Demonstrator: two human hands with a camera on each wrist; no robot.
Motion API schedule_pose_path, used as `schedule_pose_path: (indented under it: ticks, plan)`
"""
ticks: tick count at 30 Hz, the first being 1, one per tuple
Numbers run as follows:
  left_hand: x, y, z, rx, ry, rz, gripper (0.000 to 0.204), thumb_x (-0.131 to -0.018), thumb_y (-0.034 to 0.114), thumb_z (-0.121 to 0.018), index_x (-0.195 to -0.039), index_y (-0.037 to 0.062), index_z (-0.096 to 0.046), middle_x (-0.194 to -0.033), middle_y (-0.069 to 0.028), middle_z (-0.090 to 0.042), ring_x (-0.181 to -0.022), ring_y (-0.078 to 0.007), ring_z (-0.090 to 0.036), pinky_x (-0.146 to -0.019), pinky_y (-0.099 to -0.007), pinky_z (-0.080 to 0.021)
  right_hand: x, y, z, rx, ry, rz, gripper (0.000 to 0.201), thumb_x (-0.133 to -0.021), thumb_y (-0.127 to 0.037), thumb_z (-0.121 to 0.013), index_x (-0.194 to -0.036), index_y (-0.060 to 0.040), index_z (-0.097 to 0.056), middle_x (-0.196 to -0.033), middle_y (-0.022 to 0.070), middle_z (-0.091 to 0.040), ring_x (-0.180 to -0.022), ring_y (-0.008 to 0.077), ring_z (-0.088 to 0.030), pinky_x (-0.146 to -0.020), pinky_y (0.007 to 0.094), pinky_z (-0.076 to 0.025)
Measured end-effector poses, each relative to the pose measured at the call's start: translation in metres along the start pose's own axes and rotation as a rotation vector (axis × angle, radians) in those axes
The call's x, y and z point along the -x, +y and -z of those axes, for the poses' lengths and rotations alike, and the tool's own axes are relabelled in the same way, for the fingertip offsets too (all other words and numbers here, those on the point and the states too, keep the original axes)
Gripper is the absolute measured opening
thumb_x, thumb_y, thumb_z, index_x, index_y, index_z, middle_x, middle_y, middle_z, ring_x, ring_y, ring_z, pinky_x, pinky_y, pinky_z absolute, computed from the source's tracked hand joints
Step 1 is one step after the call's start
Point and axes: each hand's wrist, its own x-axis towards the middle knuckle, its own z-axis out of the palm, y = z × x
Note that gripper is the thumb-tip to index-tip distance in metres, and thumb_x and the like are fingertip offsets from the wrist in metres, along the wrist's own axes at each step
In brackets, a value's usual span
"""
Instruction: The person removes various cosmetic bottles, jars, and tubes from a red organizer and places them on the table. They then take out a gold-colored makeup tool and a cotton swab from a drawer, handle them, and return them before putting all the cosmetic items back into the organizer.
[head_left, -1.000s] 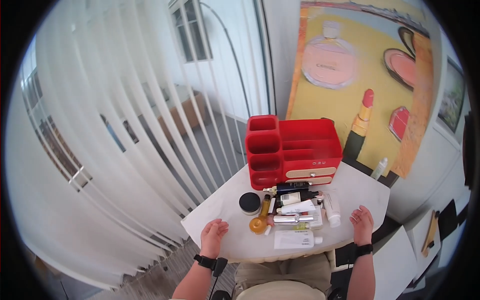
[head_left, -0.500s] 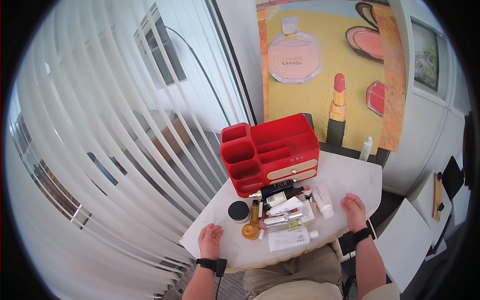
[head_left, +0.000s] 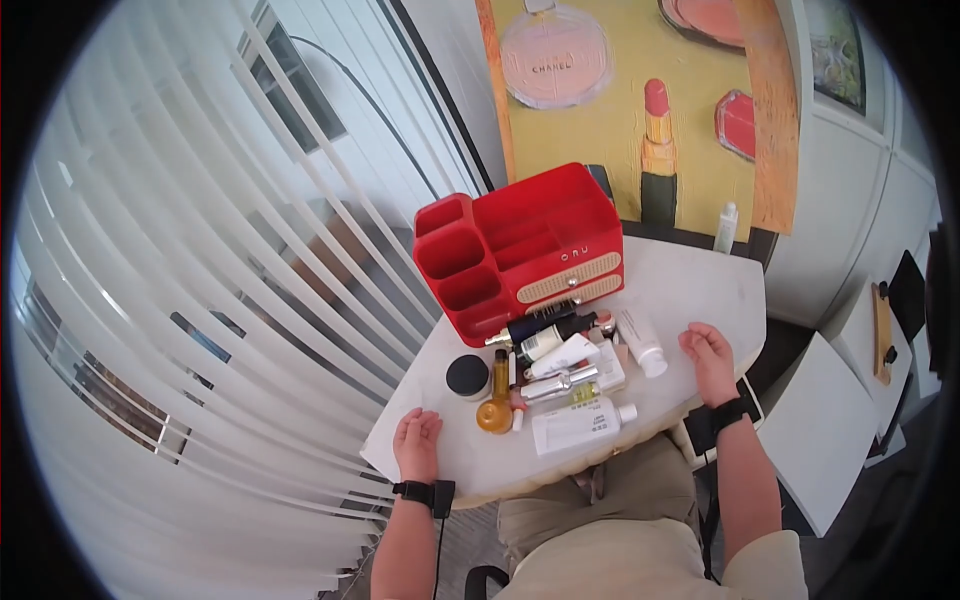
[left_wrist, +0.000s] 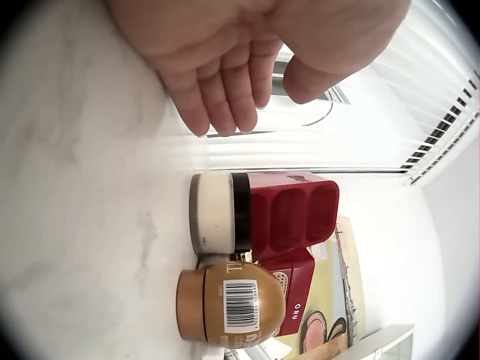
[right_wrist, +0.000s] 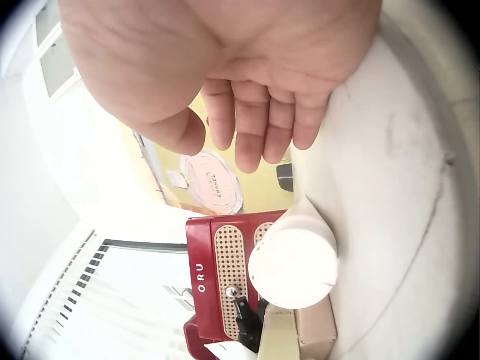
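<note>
My left hand (head_left: pixel 417 445) rests at the table's left side, fingers relaxed, holding nothing. At the right side my right hand (head_left: pixel 709 362) lies with loosely bent fingers, also holding nothing. Between them is a pile of cosmetics: a black-lidded jar (head_left: pixel 468 376), an amber round-ended bottle (head_left: pixel 494 415), a silver tube (head_left: pixel 560 384), a white squeeze tube (head_left: pixel 577 427) near the front edge and another white tube (head_left: pixel 641 342) nearest the right hand. Behind the pile stands a red organizer (head_left: pixel 520 250) with open compartments and two woven-front drawers. In the left wrist view the jar (left_wrist: pixel 217 214) stands beyond the fingertips.
A small white bottle (head_left: pixel 726 228) stands at the table's back right, before a painting (head_left: pixel 690 190) of cosmetics. Vertical blinds (head_left: pixel 200 300) hang along the left. A second white table (head_left: pixel 815 430) is on the right. The marble-look table (head_left: pixel 700 290) has a front edge close to the person's lap.
The head view has turned right and tilted down, so the table sits higher and further left in it. The hands stay beside the pile, and the objects keep their places.
</note>
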Motion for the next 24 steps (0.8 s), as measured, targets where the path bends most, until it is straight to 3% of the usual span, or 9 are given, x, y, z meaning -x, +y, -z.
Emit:
schedule_pose_path:
  ticks: [13, 19, 24]
  plan:
    - [-0.002, 0.001, -0.001, -0.067, -0.011, 0.008, 0.023, -0.099, 0.01, -0.051, -0.118, -0.0024, -0.054, -0.103, -0.0151, -0.066, -0.098, -0.0249, -0.064, -0.094, -0.0391, -0.052, 0.0, 0.003, -0.001, 0.151, 0.023, 0.017, 0.019, -0.096, -0.008, -0.055, -0.112, 0.001, -0.06, -0.1, 0.0059, -0.063, -0.099, 0.0162, -0.061, -0.096, 0.0309, -0.047]
    - [-0.01, 0.007, 0.002, -0.022, -0.01, 0.106, 0.027, -0.099, 0.015, -0.053, -0.12, -0.0008, -0.054, -0.107, -0.0142, -0.066, -0.1, -0.0262, -0.063, -0.095, -0.0403, -0.05, 0.001, 0.002, -0.004, 0.163, 0.025, 0.033, 0.017, -0.096, -0.006, -0.054, -0.11, 0.0008, -0.061, -0.098, 0.0052, -0.063, -0.097, 0.0153, -0.061, -0.096, 0.0307, -0.048]
    - [-0.047, 0.002, -0.01, 0.022, -0.079, 0.07, 0.034, -0.098, 0.026, -0.054, -0.124, 0.0033, -0.053, -0.112, -0.0097, -0.065, -0.106, -0.0236, -0.06, -0.098, -0.0398, -0.046, 0.003, -0.006, -0.009, 0.252, 0.052, 0.012, 0.016, -0.096, -0.005, -0.054, -0.109, -0.0006, -0.062, -0.097, 0.0056, -0.066, -0.096, 0.0139, -0.062, -0.092, 0.0279, -0.047]
